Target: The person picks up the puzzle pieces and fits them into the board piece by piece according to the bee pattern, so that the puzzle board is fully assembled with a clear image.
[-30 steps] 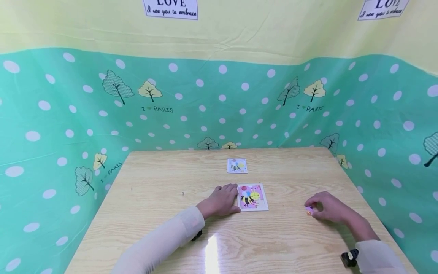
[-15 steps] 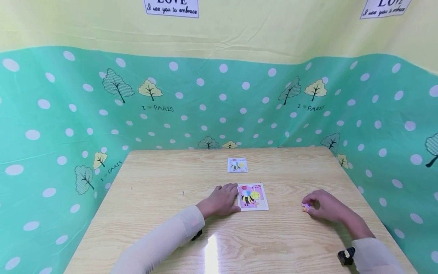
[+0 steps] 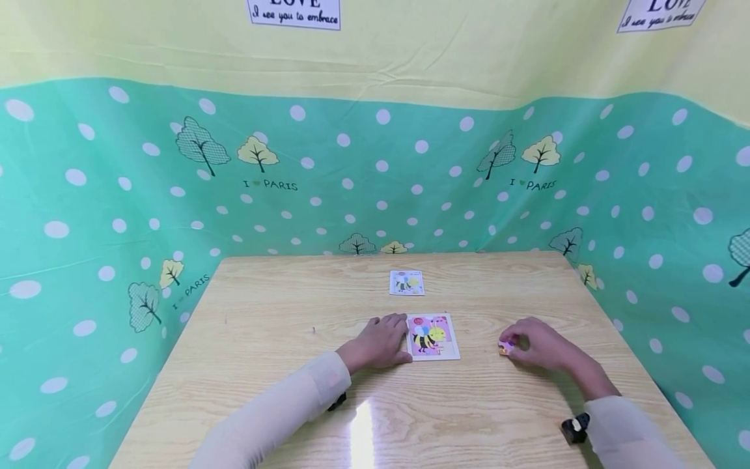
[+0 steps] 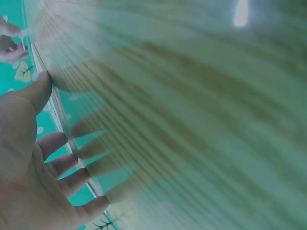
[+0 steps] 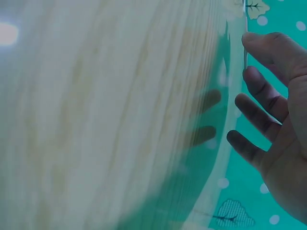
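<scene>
A square bee jigsaw puzzle (image 3: 430,335) in a white frame lies on the wooden table in the head view. It shows a black-and-yellow bee on pink, with a pale patch at its lower right. My left hand (image 3: 377,342) rests along the frame's left side, fingers spread and thumb near the lower left corner. To the right of the puzzle, my right hand (image 3: 540,345) pinches a small pink and orange puzzle piece (image 3: 504,348) between thumb and forefinger. In the right wrist view, the other fingers (image 5: 256,115) are apart and the piece appears only as a thin edge.
Behind the puzzle lies a smaller bee picture card (image 3: 407,283). The wooden table (image 3: 281,293) ends at a green dotted cloth (image 3: 363,182) hung at the back and sides. A bright reflection shows near the front.
My right hand, holding the puzzle piece, has moved left and slightly away from me, closer to the puzzle. The left hand and the puzzle have stayed in place.
</scene>
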A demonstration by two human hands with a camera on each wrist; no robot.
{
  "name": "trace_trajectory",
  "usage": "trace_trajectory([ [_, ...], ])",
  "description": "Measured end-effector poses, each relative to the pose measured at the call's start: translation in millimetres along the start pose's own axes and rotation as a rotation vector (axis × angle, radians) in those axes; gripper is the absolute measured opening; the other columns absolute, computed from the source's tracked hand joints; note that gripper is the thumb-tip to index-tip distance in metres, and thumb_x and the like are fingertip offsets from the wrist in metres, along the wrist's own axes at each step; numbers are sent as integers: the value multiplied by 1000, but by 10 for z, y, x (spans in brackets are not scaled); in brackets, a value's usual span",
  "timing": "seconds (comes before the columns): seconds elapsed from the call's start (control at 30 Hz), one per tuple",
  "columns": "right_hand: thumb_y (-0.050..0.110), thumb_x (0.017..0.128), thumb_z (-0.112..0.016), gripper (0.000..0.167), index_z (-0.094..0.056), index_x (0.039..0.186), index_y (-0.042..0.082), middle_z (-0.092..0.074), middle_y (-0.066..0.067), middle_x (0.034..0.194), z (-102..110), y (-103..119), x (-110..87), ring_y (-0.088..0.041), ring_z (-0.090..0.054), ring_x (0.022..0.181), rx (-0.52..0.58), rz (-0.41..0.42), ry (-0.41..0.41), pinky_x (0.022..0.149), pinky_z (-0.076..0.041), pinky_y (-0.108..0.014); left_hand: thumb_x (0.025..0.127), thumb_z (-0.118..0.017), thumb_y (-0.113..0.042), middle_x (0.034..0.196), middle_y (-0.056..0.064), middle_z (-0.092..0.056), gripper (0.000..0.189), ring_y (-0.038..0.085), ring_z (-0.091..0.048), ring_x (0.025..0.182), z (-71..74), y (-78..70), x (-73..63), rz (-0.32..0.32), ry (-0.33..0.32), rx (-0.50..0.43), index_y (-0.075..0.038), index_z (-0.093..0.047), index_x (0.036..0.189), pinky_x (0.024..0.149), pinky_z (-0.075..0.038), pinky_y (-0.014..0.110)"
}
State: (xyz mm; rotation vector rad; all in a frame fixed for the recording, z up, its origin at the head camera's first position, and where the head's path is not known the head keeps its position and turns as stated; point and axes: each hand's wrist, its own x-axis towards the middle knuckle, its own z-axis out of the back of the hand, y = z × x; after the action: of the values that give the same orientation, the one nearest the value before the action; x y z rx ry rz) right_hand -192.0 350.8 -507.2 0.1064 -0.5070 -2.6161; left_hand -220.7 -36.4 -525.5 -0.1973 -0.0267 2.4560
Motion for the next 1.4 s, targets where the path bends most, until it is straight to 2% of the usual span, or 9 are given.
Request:
trace_trajectory([
  [0.3, 23, 86, -81, 20, -76, 105, 24, -71, 11, 102, -43, 156, 193, -15, -62, 98, 25, 15, 10, 88, -52, -42, 95, -56, -65, 162, 7, -40, 70, 24, -39, 150, 21, -7, -13, -1, 9, 7, -14, -50, 142, 115, -43, 54],
  [0.63, 22, 86, -80, 22, -77, 108, 25, -70, 15, 100, -132, 344, 391, -11, -61, 96, 72, 36, 46, 86, -53, -34, 95, -56, -66, 162, 7, -40, 70, 24, -39, 150, 22, -3, -11, -4, 8, 3, -14, -50, 141, 115, -43, 54],
  [0.73, 21, 86, -80, 23, -76, 109, 24, -70, 14, 101, -163, 379, 446, -13, -61, 98, 81, 66, 53, 88, -53, -38, 95, -56, -66, 162, 7, -40, 70, 24, -39, 150, 15, -1, -7, -4, 5, 2, -14, -50, 142, 115, -43, 54],
  [0.87, 24, 88, -79, 22, -76, 109, 26, -70, 16, 102, -207, 438, 515, -12, -61, 102, 89, 60, 78, 92, -53, -40, 95, -56, -66, 162, 7, -40, 70, 24, -40, 150, 16, -3, -8, -2, 2, 1, -14, -50, 141, 115, -43, 53],
  [1.17, 26, 86, -80, 24, -77, 110, 24, -69, 15, 100, -284, 580, 617, -8, -58, 97, 96, 108, 93, 89, -53, -35, 95, -57, -65, 162, 8, -41, 70, 24, -40, 150, 4, -3, -3, -3, 1, 3, -13, -50, 142, 115, -43, 54],
  [1.4, 22, 86, -79, 24, -78, 109, 23, -69, 13, 100, -317, 680, 688, -10, -58, 98, 87, 125, 121, 91, -52, -37, 95, -57, -65, 162, 8, -40, 71, 25, -39, 150, -2, 1, 2, 1, 4, -7, -13, -49, 142, 116, -42, 54],
])
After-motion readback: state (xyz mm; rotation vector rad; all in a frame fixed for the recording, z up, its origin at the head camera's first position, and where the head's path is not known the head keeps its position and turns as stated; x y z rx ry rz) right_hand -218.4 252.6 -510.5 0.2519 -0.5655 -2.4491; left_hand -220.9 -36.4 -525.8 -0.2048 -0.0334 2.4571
